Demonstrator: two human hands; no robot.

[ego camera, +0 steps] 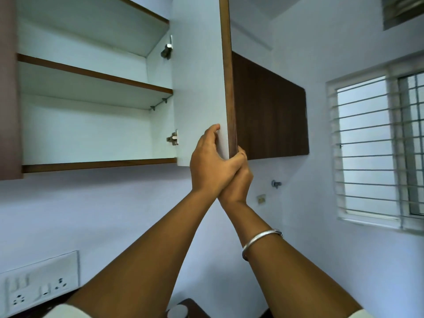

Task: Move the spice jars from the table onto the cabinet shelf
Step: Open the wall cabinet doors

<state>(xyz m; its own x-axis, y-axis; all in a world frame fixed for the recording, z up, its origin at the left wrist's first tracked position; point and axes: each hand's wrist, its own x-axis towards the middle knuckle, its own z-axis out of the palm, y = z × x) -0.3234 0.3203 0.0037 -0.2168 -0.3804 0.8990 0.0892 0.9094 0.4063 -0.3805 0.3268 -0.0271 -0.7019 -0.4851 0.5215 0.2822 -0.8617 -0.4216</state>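
I am looking up at an open wall cabinet with white insides and brown-edged shelves (pixel 96 77). Its door (pixel 199 83) stands open, edge-on to me. Both my hands grip the door's lower corner. My left hand (pixel 210 162) holds the white inner face, with the thumb up along it. Behind it, my right hand (pixel 239 182) curls its fingers around the brown edge, and a silver bangle sits on that forearm. At the bottom edge a round grey lid-like thing (pixel 177 312) rests on a dark surface (pixel 195 305); I cannot tell if it is a spice jar.
A second brown cabinet (pixel 268 111) hangs to the right of the door. A barred window (pixel 371 148) fills the right wall. A white switch and socket plate (pixel 39 285) is at the lower left. Two hinges (pixel 173 138) sit inside the cabinet's right wall.
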